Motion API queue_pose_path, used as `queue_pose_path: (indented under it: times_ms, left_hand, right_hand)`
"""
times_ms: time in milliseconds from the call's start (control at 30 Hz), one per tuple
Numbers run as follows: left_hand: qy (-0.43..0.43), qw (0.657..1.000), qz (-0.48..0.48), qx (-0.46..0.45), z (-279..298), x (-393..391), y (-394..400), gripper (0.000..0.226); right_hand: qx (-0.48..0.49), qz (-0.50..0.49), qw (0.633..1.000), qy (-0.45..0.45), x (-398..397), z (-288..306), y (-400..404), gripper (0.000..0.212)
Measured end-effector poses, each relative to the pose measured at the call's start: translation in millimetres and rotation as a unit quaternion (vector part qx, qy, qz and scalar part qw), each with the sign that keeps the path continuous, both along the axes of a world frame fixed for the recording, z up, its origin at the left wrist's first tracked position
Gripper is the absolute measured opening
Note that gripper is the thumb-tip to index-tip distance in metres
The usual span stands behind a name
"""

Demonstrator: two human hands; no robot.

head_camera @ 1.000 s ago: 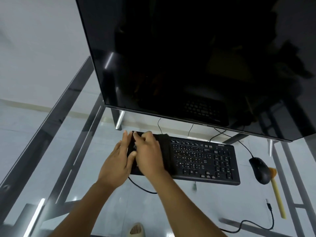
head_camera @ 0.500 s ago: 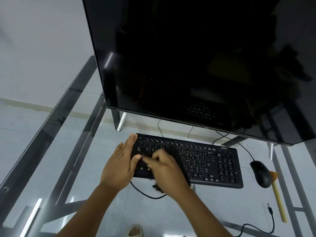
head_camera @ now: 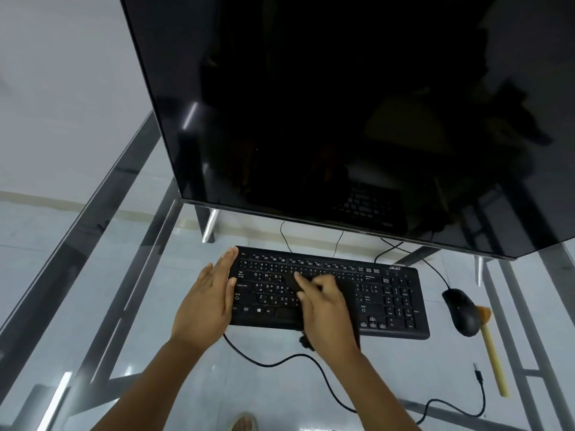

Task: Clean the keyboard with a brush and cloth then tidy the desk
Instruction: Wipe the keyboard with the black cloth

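Observation:
A black keyboard (head_camera: 389, 293) lies on the glass desk (head_camera: 93, 275) below the monitor. My right hand (head_camera: 326, 309) presses a dark cloth (head_camera: 291, 283) onto the middle keys; the cloth shows under the fingers and at the wrist, the rest is hidden by the hand. My left hand (head_camera: 207, 301) lies flat with fingers together against the keyboard's left edge, holding nothing. A brush (head_camera: 493, 349) with a pale yellow handle and brown bristles lies on the desk at the right, beyond the mouse.
A large dark monitor (head_camera: 342, 119) looms over the back of the desk on metal feet. A black mouse (head_camera: 460, 311) sits right of the keyboard. Black cables (head_camera: 311, 362) trail over the glass near the front. A sandalled foot (head_camera: 244, 423) shows through the glass.
My right hand has dragged the cloth from the keyboard's left end toward its middle, uncovering the left keys. My left hand stays at the left edge.

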State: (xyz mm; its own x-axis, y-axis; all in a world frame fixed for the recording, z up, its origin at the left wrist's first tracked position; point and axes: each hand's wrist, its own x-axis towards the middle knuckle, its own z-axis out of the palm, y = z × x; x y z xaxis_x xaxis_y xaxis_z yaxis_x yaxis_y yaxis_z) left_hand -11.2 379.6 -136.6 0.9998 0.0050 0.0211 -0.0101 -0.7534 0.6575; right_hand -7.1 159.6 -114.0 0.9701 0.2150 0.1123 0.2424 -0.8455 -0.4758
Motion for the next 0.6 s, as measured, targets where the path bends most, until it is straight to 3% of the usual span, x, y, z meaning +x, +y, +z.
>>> queue_pose_path:
  times_ms: [100,167,233,267,367,433,500,600]
  left_hand:
    - [0.004,1.0,-0.002,0.002,0,-2,0,0.051]
    - [0.012,1.0,-0.008,0.0,3,-1,-1,0.051]
    - [0.016,1.0,-0.01,-0.001,4,-1,-2,0.052]
    - [0.018,1.0,-0.01,0.007,5,-1,-2,0.051]
    - [0.01,0.995,-0.009,0.094,11,0,-7,0.051]
    - [-0.024,0.995,-0.022,0.099,26,2,-25,0.054]
    - [-0.031,0.999,-0.042,0.01,47,5,-55,0.052]
    - [0.096,0.972,-0.081,-0.198,79,10,-119,0.048]
  right_hand:
    - [0.007,0.045,0.998,0.033,-3,8,-9,0.055]
    - [0.04,-0.068,0.997,0.023,6,15,-23,0.049]
    - [-0.024,-0.157,0.986,0.042,10,16,-40,0.057]
    - [-0.066,-0.155,0.983,0.071,7,19,-44,0.06]
    - [-0.061,-0.123,0.987,0.08,-7,19,-42,0.036]
    - [-0.029,-0.099,0.993,0.056,-11,31,-45,0.016]
    - [0.038,-0.075,0.993,0.088,-13,52,-52,0.01]
    - [0.139,-0.082,0.978,0.13,-21,90,-81,0.007]
